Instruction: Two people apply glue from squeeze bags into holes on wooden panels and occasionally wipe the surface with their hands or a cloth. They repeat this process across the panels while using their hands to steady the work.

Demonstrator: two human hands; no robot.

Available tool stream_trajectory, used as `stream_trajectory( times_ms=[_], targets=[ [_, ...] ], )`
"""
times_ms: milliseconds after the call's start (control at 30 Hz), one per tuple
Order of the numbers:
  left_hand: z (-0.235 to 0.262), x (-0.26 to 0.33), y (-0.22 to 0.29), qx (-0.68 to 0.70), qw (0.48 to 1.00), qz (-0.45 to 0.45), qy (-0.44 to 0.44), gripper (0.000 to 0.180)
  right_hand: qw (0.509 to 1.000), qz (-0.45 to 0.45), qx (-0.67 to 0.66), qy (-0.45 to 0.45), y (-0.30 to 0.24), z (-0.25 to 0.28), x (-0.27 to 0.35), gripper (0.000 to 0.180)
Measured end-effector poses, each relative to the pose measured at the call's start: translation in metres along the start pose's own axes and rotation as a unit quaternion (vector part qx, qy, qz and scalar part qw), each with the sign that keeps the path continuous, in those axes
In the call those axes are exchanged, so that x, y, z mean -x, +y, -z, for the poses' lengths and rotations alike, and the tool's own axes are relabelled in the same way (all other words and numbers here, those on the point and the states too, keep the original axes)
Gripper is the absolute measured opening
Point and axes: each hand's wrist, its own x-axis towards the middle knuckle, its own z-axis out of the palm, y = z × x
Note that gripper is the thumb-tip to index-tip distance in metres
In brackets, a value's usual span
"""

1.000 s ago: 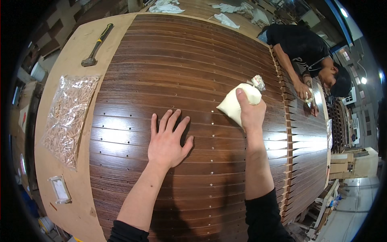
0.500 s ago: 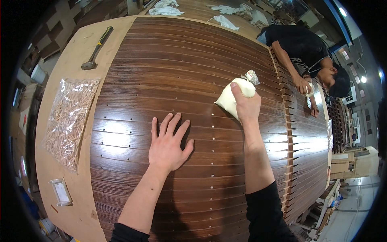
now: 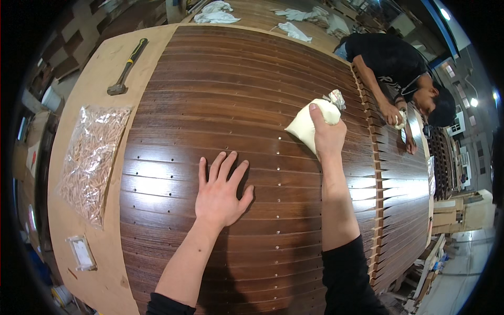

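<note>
My right hand [image 3: 329, 137] is wrapped round a plump squeeze bag [image 3: 311, 122] of pale cream paste, probably glue. Its pointed tip aims left, just above the dark brown wooden slats [image 3: 231, 105]; whether it touches them I cannot tell. The bag's twisted, knotted end [image 3: 336, 100] sticks out past my thumb. A column of holes with whitish spots in them runs down the slats below the tip. My left hand [image 3: 220, 191] rests flat on the slats with fingers spread, holding nothing.
On the pale board at left lie a hammer [image 3: 126, 68], a clear bag of wooden dowels [image 3: 94, 165] and a small white tray [image 3: 82, 253]. A co-worker [image 3: 391, 63] bends over the far right slats, holding a similar bag. White cloths [image 3: 217, 12] lie beyond the far edge.
My right hand and the squeeze bag have shifted slightly right and away from the hole column. A whitish spot now shows near where the tip was. My left hand has stayed put.
</note>
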Motion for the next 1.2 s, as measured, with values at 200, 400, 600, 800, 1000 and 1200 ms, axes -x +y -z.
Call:
stream_trajectory(
  times_ms=[200,400,600,800,1000,1200],
  targets=[
    [0.001,0.001,0.0,-0.006,1.0,0.0,0.001,0.057,1.0,-0.002,0.004,0.0,0.002,-0.014,-0.011,0.038],
    [0.001,0.0,0.0,0.004,1.0,-0.001,0.014,0.057,1.0,0.003,0.022,-0.004,0.007,-0.021,-0.011,0.035],
    [0.002,0.002,-0.004,0.003,1.0,-0.001,0.014,0.057,0.997,0.008,0.074,0.001,0.01,-0.023,-0.006,0.034],
    [0.004,0.0,-0.002,0.005,1.0,-0.003,0.01,0.056,0.921,-0.177,-0.336,0.09,0.022,0.019,0.024,0.05],
    [0.005,-0.001,0.002,-0.011,1.0,-0.01,0.008,0.056,0.717,-0.29,-0.629,0.081,0.015,0.034,0.06,0.075],
    [0.005,-0.025,0.005,-0.024,0.999,-0.006,-0.027,0.054,0.674,-0.244,-0.692,-0.087,0.055,0.059,0.053,0.072]
  ],
)
